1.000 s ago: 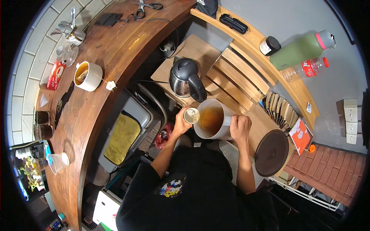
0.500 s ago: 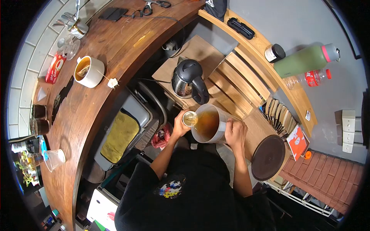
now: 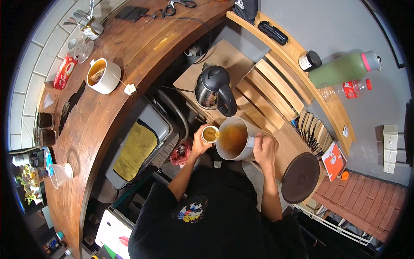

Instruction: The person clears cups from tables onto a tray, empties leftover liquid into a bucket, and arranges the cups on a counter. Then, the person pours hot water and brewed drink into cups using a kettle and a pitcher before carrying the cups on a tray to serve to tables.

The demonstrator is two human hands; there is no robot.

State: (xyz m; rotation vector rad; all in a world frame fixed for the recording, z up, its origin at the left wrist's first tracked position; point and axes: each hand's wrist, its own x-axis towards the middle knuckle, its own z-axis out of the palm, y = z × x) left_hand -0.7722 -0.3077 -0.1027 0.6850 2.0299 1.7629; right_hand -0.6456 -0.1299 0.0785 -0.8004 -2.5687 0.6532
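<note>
My left hand (image 3: 200, 142) is wrapped round a small cup (image 3: 210, 134) with amber liquid in it. My right hand (image 3: 265, 149) grips a large translucent pitcher (image 3: 249, 140), tilted toward the cup, with brown liquid inside. Liquid runs from the pitcher's lip into the cup, and the two rims are close together. Just beyond them a steel and black kettle (image 3: 214, 88) stands on the wooden table (image 3: 185, 81). On the curved counter at the left, a white mug (image 3: 108, 77) holds a tea bag, its tag hanging over the side.
The wooden counter (image 3: 116, 99) curves along the left, with a clear plastic cup (image 3: 63, 174) and scissors (image 3: 171, 8) on it. A brown round lid (image 3: 300, 178) lies at the right. A green bottle (image 3: 338, 71) rests on the shelf (image 3: 330, 112). A grey bin (image 3: 157, 123) stands at left.
The pitcher has tilted further toward the cup, and a stream now runs between them. The level in the small cup has risen. The view has shifted slightly.
</note>
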